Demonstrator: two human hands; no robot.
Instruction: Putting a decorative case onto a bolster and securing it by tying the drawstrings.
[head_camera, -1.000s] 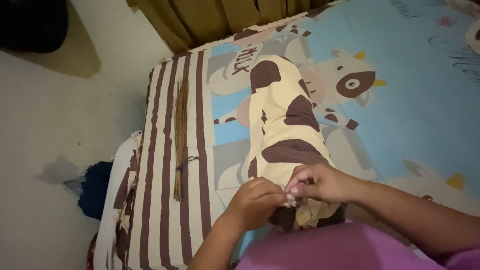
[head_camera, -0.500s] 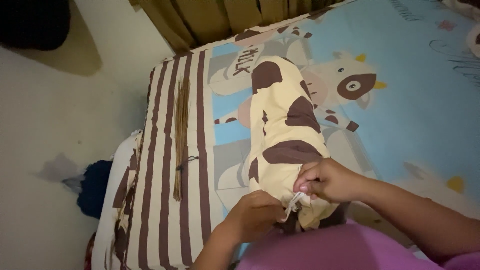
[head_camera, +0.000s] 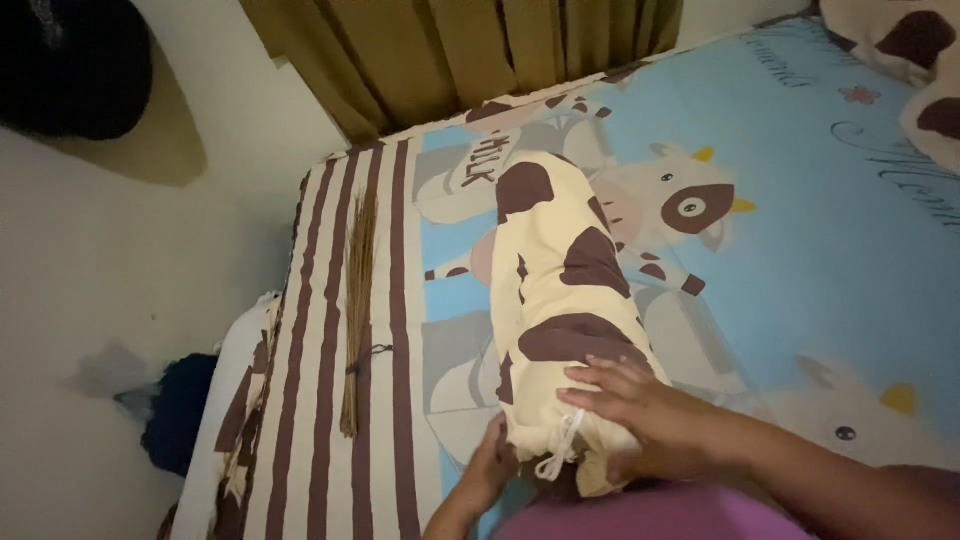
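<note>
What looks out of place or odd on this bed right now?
A bundle of thin brown sticks, tied with dark thread, lies on the striped edge of the bedsheet, an unusual thing on bedding. The cow-patterned bolster lies slightly askew under the right hand; nothing looks spilled or torn.

The right hand (head_camera: 625, 405) lies palm down, fingers spread and pointing left. Just left of it and lower, the left hand (head_camera: 490, 468) is cupped, fingers tucked out of sight.

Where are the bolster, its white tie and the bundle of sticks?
bolster (head_camera: 560, 270): head view, on a brown patch at its middle.
white tie (head_camera: 560, 452): head view, on the knotted string at its near end.
bundle of sticks (head_camera: 357, 300): head view, mid-length on the striped sheet.
</note>
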